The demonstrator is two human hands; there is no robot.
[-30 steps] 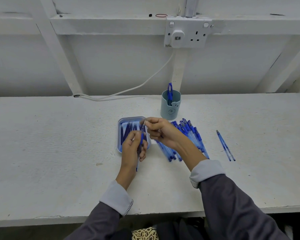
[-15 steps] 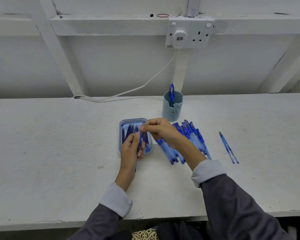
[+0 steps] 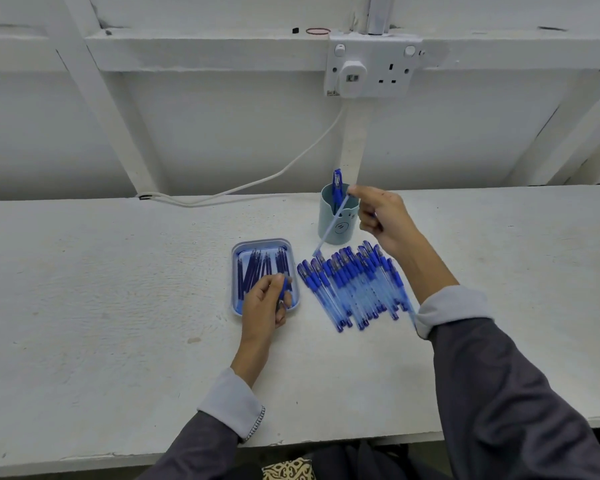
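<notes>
The right hand [image 3: 383, 220] pinches the upper end of a pale, see-through pen barrel [image 3: 329, 226] between thumb and forefinger, just at the rim of the cup [image 3: 349, 233]. The barrel slants across the cup's front, its free end pointing down and to the cup's left, toward the counter [image 3: 118, 289]. The cup's mouth lies right beside that grip, so I'd guess the barrel must tip upright to go in. The left hand [image 3: 264, 306], nearer than the cup over the tray [image 3: 238, 306], curls round a small dark-blue piece [image 3: 284, 289].
</notes>
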